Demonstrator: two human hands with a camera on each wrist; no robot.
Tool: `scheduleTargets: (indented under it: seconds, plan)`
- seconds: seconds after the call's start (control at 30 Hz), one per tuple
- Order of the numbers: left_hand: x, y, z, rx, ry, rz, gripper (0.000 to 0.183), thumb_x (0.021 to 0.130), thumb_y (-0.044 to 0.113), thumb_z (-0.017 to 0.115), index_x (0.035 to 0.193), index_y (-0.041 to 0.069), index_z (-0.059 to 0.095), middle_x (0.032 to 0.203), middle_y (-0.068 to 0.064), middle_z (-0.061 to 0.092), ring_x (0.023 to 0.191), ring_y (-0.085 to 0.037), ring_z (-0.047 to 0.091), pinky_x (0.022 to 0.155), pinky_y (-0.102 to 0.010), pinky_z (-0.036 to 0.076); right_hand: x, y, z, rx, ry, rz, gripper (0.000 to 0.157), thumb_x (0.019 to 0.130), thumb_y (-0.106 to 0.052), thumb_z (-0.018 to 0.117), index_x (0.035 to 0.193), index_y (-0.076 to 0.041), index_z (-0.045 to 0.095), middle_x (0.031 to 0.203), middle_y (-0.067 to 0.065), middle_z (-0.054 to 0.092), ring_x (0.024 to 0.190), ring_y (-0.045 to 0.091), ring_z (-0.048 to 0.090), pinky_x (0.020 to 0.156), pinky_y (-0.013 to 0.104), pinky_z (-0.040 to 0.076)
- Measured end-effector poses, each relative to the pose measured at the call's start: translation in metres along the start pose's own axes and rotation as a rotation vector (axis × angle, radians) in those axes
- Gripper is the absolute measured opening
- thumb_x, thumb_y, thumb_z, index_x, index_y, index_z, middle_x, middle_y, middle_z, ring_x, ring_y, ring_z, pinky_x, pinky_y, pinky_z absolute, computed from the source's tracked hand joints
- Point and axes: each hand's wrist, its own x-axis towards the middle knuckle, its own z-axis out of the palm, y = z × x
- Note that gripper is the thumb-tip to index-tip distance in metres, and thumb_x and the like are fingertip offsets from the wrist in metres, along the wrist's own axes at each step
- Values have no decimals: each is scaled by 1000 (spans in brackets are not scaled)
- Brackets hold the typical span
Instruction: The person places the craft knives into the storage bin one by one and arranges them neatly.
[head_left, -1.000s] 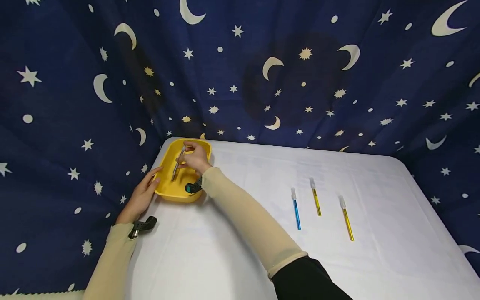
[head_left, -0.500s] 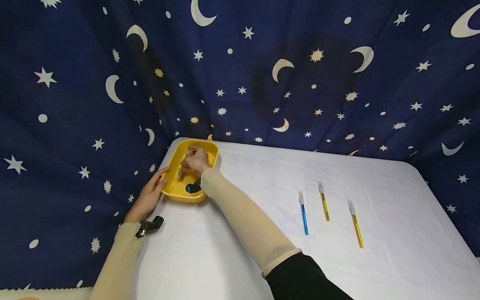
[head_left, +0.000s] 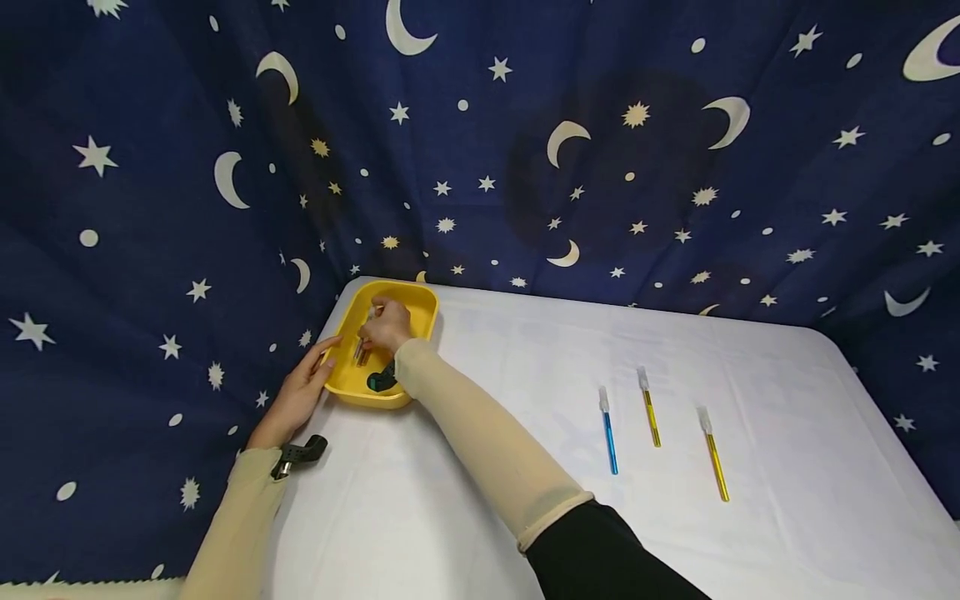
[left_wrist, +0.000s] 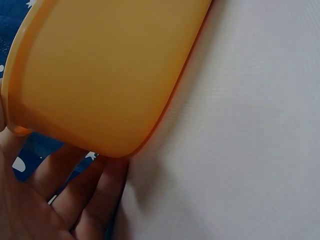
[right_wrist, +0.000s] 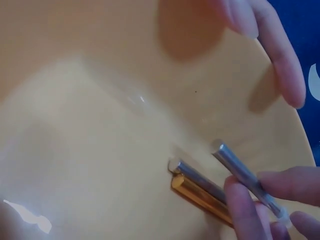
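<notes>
Starry curtain (head_left: 172, 250) crowds our left hand (head_left: 295, 398), fingers kinda loose against the rim of the yellow tray (head_left: 372, 401). Inside, our right hand (head_left: 392, 327) is pinching a silver pen (right_wrist: 240, 169), two more pens (right_wrist: 200, 199) just beside it. Then white table (head_left: 510, 375) stretches to a blue pen (head_left: 611, 442) and two yellow pens (head_left: 651, 417).

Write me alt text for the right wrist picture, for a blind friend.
The right hand pinches a silver pen-like rod in a yellow tray, near a second silver rod and a gold rod. The left hand shows at upper right.
</notes>
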Motion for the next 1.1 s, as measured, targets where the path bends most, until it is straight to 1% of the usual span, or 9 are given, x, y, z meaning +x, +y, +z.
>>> scheduleTargets:
  seconds: [0.27, 0.43, 0.53, 0.63, 0.73, 0.87, 0.93, 1.03, 1.1]
  plan:
    - [1, 3, 4, -4, -3, 12, 53, 121, 29, 44, 172, 18, 35, 178, -17, 28, 163, -41, 25, 129, -63, 25, 2, -1, -4, -51, -2, 2, 74, 87, 14, 85, 154, -7, 62, 109, 6, 58, 62, 19, 69, 64, 34, 65]
    - [0, 1, 5, -8, 2, 28, 52, 121, 29, 44, 172, 18, 36, 177, -17, 29, 162, -40, 25, 128, -63, 26, 2, 0, -4, -67, 1, -1, 74, 86, 13, 87, 153, -6, 63, 112, 7, 60, 59, 19, 69, 58, 31, 64]
    - [-1, 0, 5, -12, 0, 21, 53, 121, 30, 44, 172, 18, 36, 178, -17, 28, 163, -41, 25, 129, -63, 25, 1, 0, -5, -67, 5, 0, 74, 85, 13, 87, 152, -6, 64, 111, 7, 60, 59, 20, 70, 56, 30, 63]
    - [-1, 1, 6, -12, 1, 12, 53, 121, 31, 45, 172, 19, 36, 178, -18, 27, 163, -41, 24, 129, -64, 24, 0, 1, -6, -34, 5, 6, 72, 86, 14, 86, 151, -6, 64, 110, 7, 59, 63, 24, 73, 58, 32, 64]
    - [-2, 1, 6, -12, 0, 4, 54, 120, 32, 45, 172, 19, 35, 178, -19, 27, 163, -41, 23, 129, -64, 24, -1, 2, -6, 13, 6, 4, 70, 87, 16, 84, 150, -5, 65, 108, 6, 56, 73, 31, 77, 63, 36, 66]
    - [-4, 0, 6, -8, 0, 1, 54, 120, 33, 45, 172, 20, 36, 178, -18, 26, 163, -41, 23, 129, -64, 23, -4, 1, -6, 71, 14, 0, 68, 87, 18, 83, 148, -6, 66, 108, 5, 56, 83, 39, 79, 70, 42, 67]
    - [-5, -1, 5, -1, 5, 7, 54, 120, 33, 45, 171, 18, 36, 178, -20, 26, 163, -42, 24, 128, -65, 24, -8, -2, -7, 92, 8, -9, 67, 87, 17, 83, 148, -7, 66, 111, 7, 58, 88, 41, 79, 73, 44, 67]
    - [-5, -2, 4, 3, 14, 13, 53, 120, 32, 45, 171, 16, 37, 177, -21, 27, 162, -43, 24, 128, -65, 25, -15, -7, -8, 124, -5, -39, 67, 88, 16, 83, 148, -7, 65, 122, 13, 62, 95, 44, 78, 79, 48, 67]
    - [-5, -2, 4, 5, 10, 16, 54, 120, 32, 46, 171, 16, 36, 177, -22, 26, 162, -44, 24, 128, -66, 24, -19, -11, -11, 149, -11, -68, 66, 89, 16, 82, 149, -6, 65, 128, 16, 62, 97, 44, 77, 81, 50, 66]
